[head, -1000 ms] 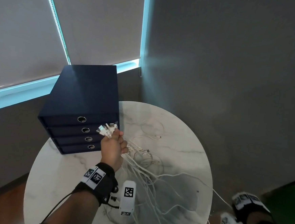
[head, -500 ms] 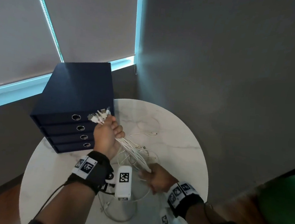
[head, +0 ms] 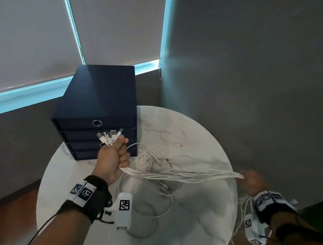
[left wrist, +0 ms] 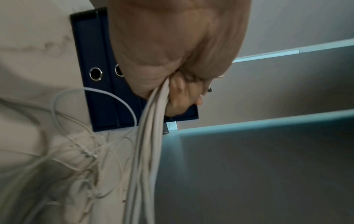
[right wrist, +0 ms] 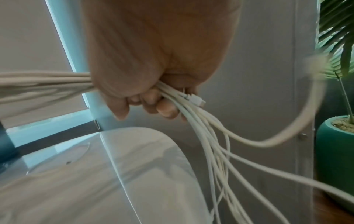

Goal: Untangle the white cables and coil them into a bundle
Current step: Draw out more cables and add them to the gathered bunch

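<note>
Several white cables (head: 187, 175) run as one taut strand over the round marble table (head: 203, 222). My left hand (head: 115, 157) grips them in a fist near their plug ends (head: 109, 135), which stick up above the thumb. My right hand (head: 253, 181), blurred, grips the same strand past the table's right edge. In the right wrist view its curled fingers (right wrist: 153, 104) hold the cables (right wrist: 201, 130), whose loose tails hang down. The left wrist view shows the strand (left wrist: 151, 136) leaving my left fist (left wrist: 180, 84). A loose tangle of cables (head: 154, 158) lies on the table.
A dark blue drawer box (head: 97, 113) with ring pulls stands at the table's back left, right behind my left hand. A grey wall and blinds lie beyond. A potted plant (right wrist: 337, 136) in a teal pot stands on the floor at the right.
My right hand has slid along the cables from near the left hand out to the right, past the table's edge, pulling the strand straight. The left hand has kept its grip.
</note>
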